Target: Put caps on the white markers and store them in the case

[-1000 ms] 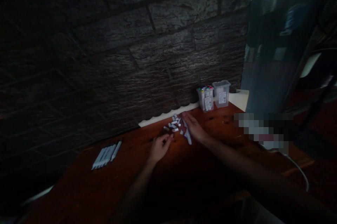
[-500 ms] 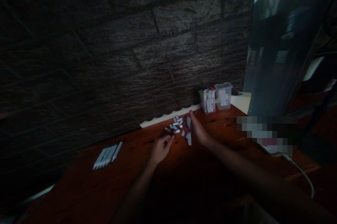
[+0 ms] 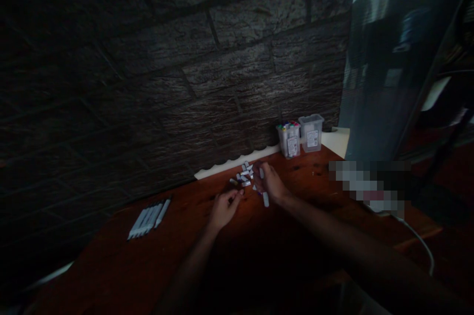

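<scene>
Several short white pieces that look like marker caps [image 3: 245, 175] lie in a loose pile on the wooden table. My right hand [image 3: 272, 181] is at the pile's right side, its fingers curled around a white marker cap [image 3: 261, 173]. Another white piece [image 3: 265, 199] shows just below that hand. To the left and nearer me, my left hand [image 3: 223, 210] rests low over the table, thumb and forefinger drawn together beside the pile. Whatever lies between those fingertips is too dark to make out.
A row of white markers [image 3: 148, 218] lies on the table's left. At the back stand a clear box with colourful markers [image 3: 289, 142] and a second clear box [image 3: 311, 133]. A scalloped white strip [image 3: 237, 161] runs along the stone wall. A white cable [image 3: 422, 240] hangs at right.
The fingers of my right hand, stretched out before, have curled in around a white piece. My left hand stays nearly where it was. The whole view has shifted slightly.
</scene>
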A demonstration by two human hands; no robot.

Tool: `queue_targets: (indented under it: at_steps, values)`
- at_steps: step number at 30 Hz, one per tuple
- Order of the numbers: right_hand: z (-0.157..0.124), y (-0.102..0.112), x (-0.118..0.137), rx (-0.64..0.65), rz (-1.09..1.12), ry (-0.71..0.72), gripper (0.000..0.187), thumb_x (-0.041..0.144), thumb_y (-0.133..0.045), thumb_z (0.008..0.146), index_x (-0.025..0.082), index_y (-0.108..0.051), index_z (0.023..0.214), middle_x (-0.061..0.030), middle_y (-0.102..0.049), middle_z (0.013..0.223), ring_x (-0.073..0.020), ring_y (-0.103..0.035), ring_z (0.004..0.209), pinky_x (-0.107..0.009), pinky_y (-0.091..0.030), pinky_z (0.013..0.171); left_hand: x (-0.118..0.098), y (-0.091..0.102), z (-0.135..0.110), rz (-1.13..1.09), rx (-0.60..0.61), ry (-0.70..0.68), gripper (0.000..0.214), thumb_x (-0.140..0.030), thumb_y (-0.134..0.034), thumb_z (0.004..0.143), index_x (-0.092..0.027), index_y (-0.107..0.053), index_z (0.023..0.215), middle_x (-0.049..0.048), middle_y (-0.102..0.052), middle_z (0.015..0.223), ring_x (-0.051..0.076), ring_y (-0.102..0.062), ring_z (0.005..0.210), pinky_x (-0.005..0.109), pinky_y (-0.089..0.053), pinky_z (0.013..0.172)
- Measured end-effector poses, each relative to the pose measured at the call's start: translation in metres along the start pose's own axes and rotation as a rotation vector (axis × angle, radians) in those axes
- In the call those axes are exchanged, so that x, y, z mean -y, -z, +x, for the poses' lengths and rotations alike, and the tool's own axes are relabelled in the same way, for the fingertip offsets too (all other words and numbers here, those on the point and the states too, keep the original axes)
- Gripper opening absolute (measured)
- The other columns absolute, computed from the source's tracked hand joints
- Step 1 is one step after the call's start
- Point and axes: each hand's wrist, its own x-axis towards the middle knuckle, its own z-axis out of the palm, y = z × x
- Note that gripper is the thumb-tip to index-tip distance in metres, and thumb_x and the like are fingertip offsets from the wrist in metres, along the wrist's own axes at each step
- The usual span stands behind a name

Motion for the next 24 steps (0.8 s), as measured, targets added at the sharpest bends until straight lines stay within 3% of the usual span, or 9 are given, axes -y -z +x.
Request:
queue_targets:
  at_steps: [4, 7, 11, 17, 20, 24]
  values:
    - [0.002, 0.005, -0.002, 0.015, -0.052, 0.046, 0.046, 0.066, -0.041, 0.083, 0.021, -0.045, 0.073, 0.0074, -0.037, 0.048, -0.0086, -0.031, 0.04, -0.022, -0.026, 0.039, 0.003, 0.0, 0.0, 0.022, 0.02, -0.029, 0.041, -0.047, -0.046, 0.09, -0.018, -0.071, 0.077, 0.0005, -0.069, 0.071, 0.013, -0.058, 0.064, 0.021, -0.043, 0.064]
    - [0.003, 0.01, -0.003, 0.036, -0.116, 0.101, 0.044, 0.065, -0.041, 0.085, 0.021, -0.05, 0.083, 0.0057, -0.044, 0.055, -0.0099, -0.038, 0.046, -0.022, -0.033, 0.045, 0.003, 0.0, 0.0, 0.026, 0.017, -0.018, 0.042, -0.048, -0.045, 0.09, -0.018, -0.071, 0.077, 0.0007, -0.069, 0.07, 0.014, -0.059, 0.065, 0.021, -0.043, 0.066]
    - [0.0, 0.008, -0.001, 0.052, -0.179, 0.149, 0.036, 0.059, -0.043, 0.088, 0.024, -0.048, 0.09, 0.0076, -0.039, 0.056, -0.0088, -0.033, 0.043, -0.021, -0.026, 0.041, 0.003, -0.001, 0.0, 0.022, 0.019, -0.016, 0.044, -0.05, -0.044, 0.09, -0.018, -0.07, 0.076, 0.0009, -0.068, 0.068, 0.014, -0.059, 0.065, 0.021, -0.043, 0.065]
    - [-0.004, 0.005, 0.007, 0.044, -0.172, 0.161, 0.036, 0.059, -0.049, 0.086, 0.023, -0.045, 0.082, 0.0069, -0.039, 0.058, -0.0093, -0.035, 0.047, -0.022, -0.029, 0.044, 0.002, -0.001, 0.0, 0.008, 0.016, -0.035, 0.04, -0.046, -0.046, 0.091, -0.017, -0.07, 0.076, 0.0009, -0.069, 0.07, 0.014, -0.058, 0.064, 0.021, -0.041, 0.062]
    - [-0.002, 0.008, 0.007, 0.074, -0.214, 0.172, 0.048, 0.063, -0.039, 0.088, 0.021, -0.044, 0.066, 0.0045, -0.041, 0.052, -0.0104, -0.038, 0.048, -0.024, -0.033, 0.048, 0.004, -0.001, 0.0, 0.019, 0.025, -0.04, 0.041, -0.045, -0.045, 0.091, -0.017, -0.07, 0.076, 0.0004, -0.067, 0.067, 0.013, -0.057, 0.062, 0.021, -0.04, 0.061]
    - [0.002, 0.01, 0.001, 0.079, -0.046, 0.085, 0.052, 0.066, -0.035, 0.087, 0.021, -0.043, 0.061, 0.0059, -0.036, 0.045, -0.0097, -0.031, 0.041, -0.024, -0.028, 0.043, 0.005, -0.002, 0.0, 0.01, 0.016, -0.023, 0.041, -0.047, -0.046, 0.09, -0.018, -0.07, 0.076, -0.0002, -0.068, 0.069, 0.013, -0.058, 0.063, 0.021, -0.041, 0.063]
